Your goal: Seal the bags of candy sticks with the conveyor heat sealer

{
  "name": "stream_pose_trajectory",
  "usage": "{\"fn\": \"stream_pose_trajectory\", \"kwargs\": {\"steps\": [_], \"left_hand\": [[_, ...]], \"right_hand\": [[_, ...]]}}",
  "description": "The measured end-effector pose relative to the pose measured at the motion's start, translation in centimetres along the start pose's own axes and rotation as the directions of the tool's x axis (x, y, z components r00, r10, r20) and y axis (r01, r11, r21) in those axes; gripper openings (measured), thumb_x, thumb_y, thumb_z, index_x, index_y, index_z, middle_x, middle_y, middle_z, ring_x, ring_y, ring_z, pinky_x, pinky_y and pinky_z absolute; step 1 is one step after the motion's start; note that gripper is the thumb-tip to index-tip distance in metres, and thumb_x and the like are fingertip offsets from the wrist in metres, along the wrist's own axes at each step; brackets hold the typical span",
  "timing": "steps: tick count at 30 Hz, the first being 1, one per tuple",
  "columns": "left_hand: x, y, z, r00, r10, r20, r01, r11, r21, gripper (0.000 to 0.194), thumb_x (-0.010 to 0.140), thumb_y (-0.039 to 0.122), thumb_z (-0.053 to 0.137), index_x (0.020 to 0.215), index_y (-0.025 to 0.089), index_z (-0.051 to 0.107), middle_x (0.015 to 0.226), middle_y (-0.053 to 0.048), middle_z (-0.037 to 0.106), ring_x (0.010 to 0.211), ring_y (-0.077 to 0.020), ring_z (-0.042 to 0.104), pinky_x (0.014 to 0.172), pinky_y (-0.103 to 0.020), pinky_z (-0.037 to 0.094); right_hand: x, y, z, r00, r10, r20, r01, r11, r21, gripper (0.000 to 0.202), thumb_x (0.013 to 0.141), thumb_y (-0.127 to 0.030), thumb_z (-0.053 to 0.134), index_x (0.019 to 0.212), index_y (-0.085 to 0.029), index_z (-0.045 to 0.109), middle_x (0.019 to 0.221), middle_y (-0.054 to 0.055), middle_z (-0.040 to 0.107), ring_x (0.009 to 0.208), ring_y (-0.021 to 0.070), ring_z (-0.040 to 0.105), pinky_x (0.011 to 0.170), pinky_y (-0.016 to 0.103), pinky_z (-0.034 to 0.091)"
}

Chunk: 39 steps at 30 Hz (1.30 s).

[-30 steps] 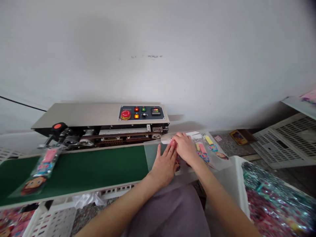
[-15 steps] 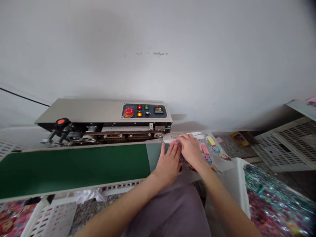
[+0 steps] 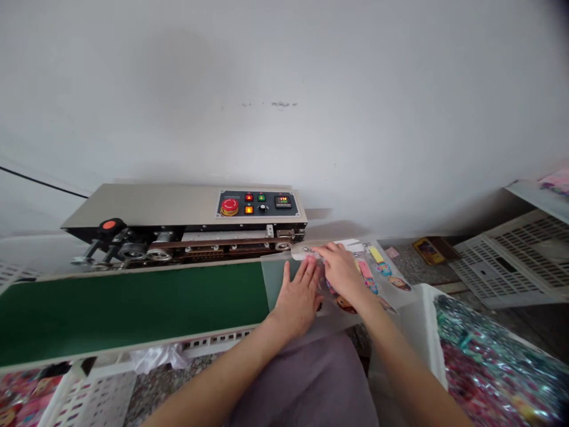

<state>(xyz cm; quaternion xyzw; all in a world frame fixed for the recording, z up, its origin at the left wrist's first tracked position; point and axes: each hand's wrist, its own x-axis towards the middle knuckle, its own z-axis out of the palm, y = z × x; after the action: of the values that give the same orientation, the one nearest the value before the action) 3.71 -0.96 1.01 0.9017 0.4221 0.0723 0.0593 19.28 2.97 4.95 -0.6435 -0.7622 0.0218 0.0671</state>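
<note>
A clear plastic bag lies across the right end of the green conveyor belt, reaching past it to the right. Colourful printed pieces with cartoon faces and pink and yellow parts show through the film, with a white strip near the top edge. My left hand rests flat on the bag, thumb spread from the fingers. Beside it, my right hand bends its fingers over the bag near the white strip, index finger pointing left; its thumb is hidden. Just behind the hands is the sealing machine's roller.
The band sealing machine stands against the wall, its panel lit. At right, a white bin holds shiny packaged goods. A grey crate lies behind it. Another white crate stands below the belt at left.
My right index finger has stretched out farther left along the white strip. My left hand stays flat on the bag. The whole view has shifted slightly.
</note>
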Motion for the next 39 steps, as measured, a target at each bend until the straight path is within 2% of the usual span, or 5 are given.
{"fn": "stream_pose_trajectory", "kwargs": {"steps": [9, 14, 23, 28, 39], "left_hand": [[-1.6, -1.2, 0.3, 0.997, -0.071, -0.04, 0.072, 0.997, 0.022, 0.059, 0.104, 0.045, 0.034, 0.154, 0.014, 0.037, 0.165, -0.012, 0.024, 0.153, -0.0289, 0.021, 0.119, -0.066, 0.023], [-2.6, -2.4, 0.3, 0.989, -0.117, -0.087, 0.123, 0.99, 0.065, 0.054, 0.103, 0.036, 0.033, 0.153, 0.015, 0.039, 0.164, -0.012, 0.026, 0.153, -0.0294, 0.02, 0.118, -0.067, 0.021], [-7.3, -7.5, -2.9, 0.957, -0.242, -0.159, 0.265, 0.953, 0.146, 0.051, 0.102, 0.034, 0.037, 0.147, 0.014, 0.048, 0.157, -0.016, 0.041, 0.147, -0.0372, 0.033, 0.117, -0.07, 0.017], [-5.7, -4.8, -4.4, 0.983, -0.178, -0.032, 0.18, 0.983, 0.044, 0.046, 0.104, 0.031, 0.033, 0.141, 0.015, 0.055, 0.152, -0.011, 0.05, 0.144, -0.0289, 0.041, 0.121, -0.059, 0.024], [-1.3, -0.6, -0.2, 0.999, 0.025, -0.035, -0.026, 1.0, -0.009, 0.058, 0.107, 0.042, 0.021, 0.155, 0.012, 0.033, 0.163, -0.011, 0.031, 0.152, -0.0256, 0.023, 0.12, -0.065, 0.022]], "right_hand": [[-5.6, 3.2, 2.5, 0.998, 0.039, -0.044, -0.041, 0.997, -0.058, 0.052, 0.102, -0.044, 0.035, 0.146, -0.022, 0.051, 0.155, 0.009, 0.046, 0.144, 0.0287, 0.036, 0.116, 0.05, 0.031], [-6.3, 0.6, 4.9, 0.991, 0.053, -0.123, -0.068, 0.991, -0.116, 0.058, 0.102, -0.046, 0.038, 0.151, -0.015, 0.044, 0.162, 0.015, 0.031, 0.152, 0.0322, 0.019, 0.119, 0.055, 0.025], [-4.1, -4.3, 3.3, 0.986, 0.066, -0.151, -0.084, 0.991, -0.109, 0.051, 0.103, -0.045, 0.038, 0.142, -0.019, 0.055, 0.154, 0.013, 0.046, 0.146, 0.034, 0.033, 0.116, 0.055, 0.025], [-5.1, -1.5, 1.8, 0.984, 0.098, -0.152, -0.125, 0.975, -0.185, 0.043, 0.103, -0.035, 0.036, 0.136, -0.024, 0.061, 0.153, 0.009, 0.048, 0.144, 0.0352, 0.035, 0.112, 0.061, 0.028], [-6.5, -0.7, 3.0, 0.99, 0.092, -0.108, -0.119, 0.953, -0.279, 0.046, 0.1, -0.034, 0.043, 0.145, -0.028, 0.053, 0.154, 0.011, 0.047, 0.14, 0.0388, 0.04, 0.109, 0.065, 0.03]]}}
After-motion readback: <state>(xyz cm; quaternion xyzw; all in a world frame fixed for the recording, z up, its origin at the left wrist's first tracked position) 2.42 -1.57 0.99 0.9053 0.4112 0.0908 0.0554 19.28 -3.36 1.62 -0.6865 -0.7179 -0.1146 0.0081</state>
